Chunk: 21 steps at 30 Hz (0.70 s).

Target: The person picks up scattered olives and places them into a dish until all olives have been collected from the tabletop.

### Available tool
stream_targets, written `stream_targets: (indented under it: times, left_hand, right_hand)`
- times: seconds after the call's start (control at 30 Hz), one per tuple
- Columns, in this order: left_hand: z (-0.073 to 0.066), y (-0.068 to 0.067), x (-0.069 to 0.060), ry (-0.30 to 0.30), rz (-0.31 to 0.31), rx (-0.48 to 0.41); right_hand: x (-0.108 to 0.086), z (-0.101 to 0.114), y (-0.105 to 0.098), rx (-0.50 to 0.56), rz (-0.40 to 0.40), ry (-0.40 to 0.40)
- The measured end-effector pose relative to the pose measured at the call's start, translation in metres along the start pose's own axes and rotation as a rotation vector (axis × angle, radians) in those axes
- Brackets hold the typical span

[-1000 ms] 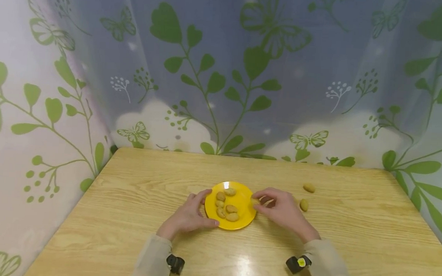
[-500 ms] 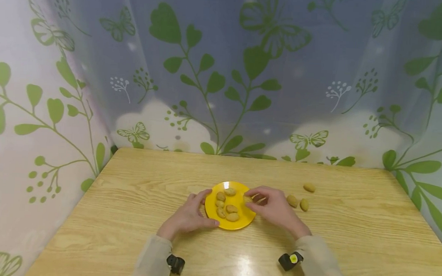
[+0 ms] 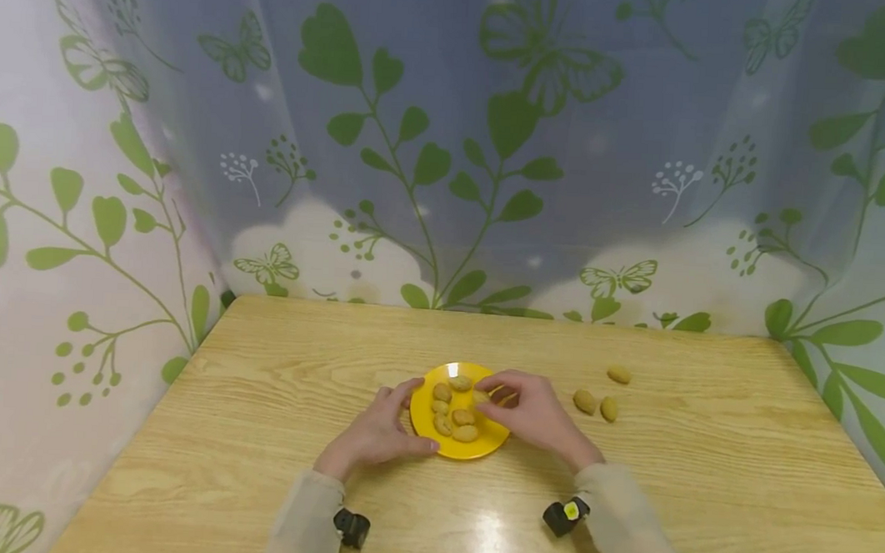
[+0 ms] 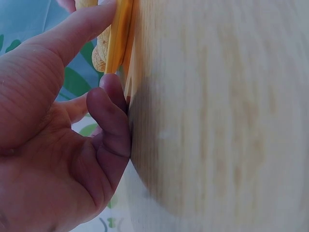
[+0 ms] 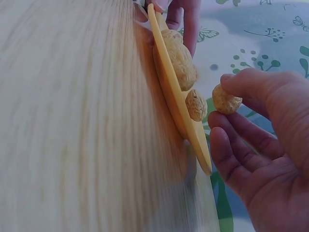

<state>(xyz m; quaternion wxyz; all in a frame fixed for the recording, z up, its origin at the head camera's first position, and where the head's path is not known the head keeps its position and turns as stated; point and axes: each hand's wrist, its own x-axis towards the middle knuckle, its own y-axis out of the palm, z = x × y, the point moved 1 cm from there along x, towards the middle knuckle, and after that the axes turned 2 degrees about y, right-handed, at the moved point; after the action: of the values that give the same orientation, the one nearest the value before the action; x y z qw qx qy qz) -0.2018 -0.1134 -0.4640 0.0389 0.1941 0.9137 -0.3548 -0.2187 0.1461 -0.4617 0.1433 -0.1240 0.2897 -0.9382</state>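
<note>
**Right hand [image 3: 529, 406] pinching a wrinkled tan, oval, nut-like piece [image 5: 226, 100]**

The right hand is closed only at the tips, the piece caught between thumb and fingers above the right side of a round, glossy yellow plate [image 3: 463, 450]. The left hand [image 3: 374, 430] is spread wide around the plate's left side, thumb at the near rim and fingers at the far one, grasping it. Between the hands, six similar tan pieces [image 3: 465, 434] lie on the plate; three loose tan pieces [image 3: 584, 402] sit just right of the right hand on the pale wood-grain bench [image 3: 296, 344]. Beyond both hands hangs grey-blue cloth [image 3: 454, 60] printed with green leaves and butterflies.
</note>
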Motion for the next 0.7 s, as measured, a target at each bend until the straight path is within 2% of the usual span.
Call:
stream_targets:
  times: [0.47, 0.7]
  left_hand:
    - [-0.001, 0.0, 0.0, 0.009, 0.003, -0.004]
    - [0.0, 0.0, 0.0, 0.009, 0.003, 0.007]
  right_hand:
    - [0.01, 0.003, 0.013, 0.016, 0.04, 0.037]
    - [0.014, 0.0, 0.016, 0.011, 0.047, 0.022]
